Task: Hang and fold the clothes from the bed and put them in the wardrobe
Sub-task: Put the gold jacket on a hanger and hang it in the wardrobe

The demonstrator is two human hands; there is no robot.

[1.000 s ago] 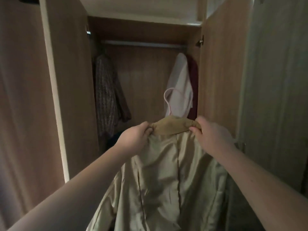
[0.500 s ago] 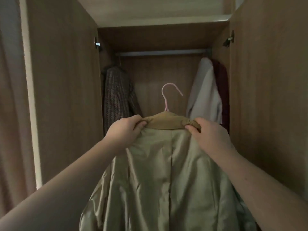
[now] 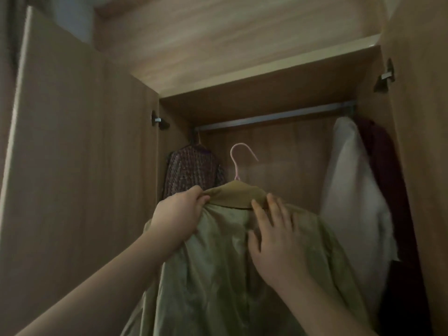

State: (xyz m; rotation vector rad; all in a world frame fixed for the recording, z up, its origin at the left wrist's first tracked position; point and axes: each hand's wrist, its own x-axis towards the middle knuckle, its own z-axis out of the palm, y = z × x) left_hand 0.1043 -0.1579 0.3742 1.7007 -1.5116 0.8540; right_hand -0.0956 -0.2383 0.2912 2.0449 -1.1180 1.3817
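The left hand (image 3: 178, 218) pinches the olive jacket (image 3: 225, 270) at its collar; the right hand (image 3: 274, 241) lies spread on its back; above them, the pink hanger (image 3: 238, 157) sits below the wardrobe (image 3: 80, 166) rail (image 3: 274, 117); inside hang a checked garment (image 3: 191, 172) left, white (image 3: 351, 202) and maroon (image 3: 388, 180) ones right; no writing shows.

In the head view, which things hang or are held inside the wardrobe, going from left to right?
Patterned garment → pink hanger hook above the olive jacket → white garment → dark red garment.
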